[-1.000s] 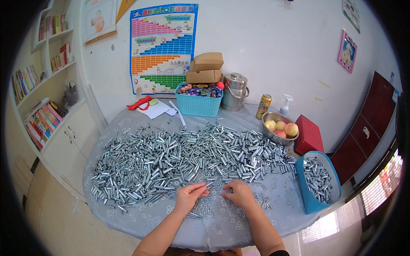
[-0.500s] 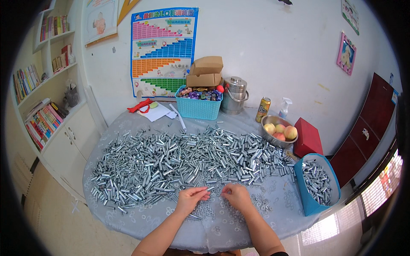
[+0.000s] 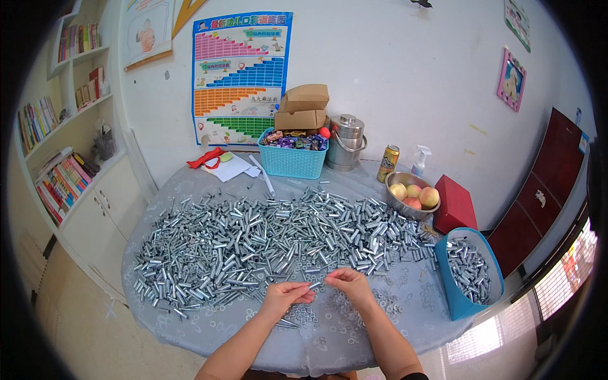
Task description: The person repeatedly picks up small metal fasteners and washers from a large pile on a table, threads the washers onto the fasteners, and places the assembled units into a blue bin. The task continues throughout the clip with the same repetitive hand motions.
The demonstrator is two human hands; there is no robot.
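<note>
My left hand pinches a small silver metal tube between thumb and fingertips, its end pointing to the right. Close beside that end, my right hand has its thumb and fingers pressed together; whatever is between them is too small to make out. Beyond both hands spreads a wide heap of shiny metal tubes and rods. Loose washers lie by my left wrist, and more small washers lie to the right of my right hand.
A blue fabric bin of metal tubes stands at the table's right edge. Behind the heap are a bowl of peaches, a red box, a can, a spray bottle, a metal canister and a turquoise basket.
My right hand has lifted slightly and shifted left, nearer the tube's end. My left hand has moved a little down and right, still pinching the tube.
</note>
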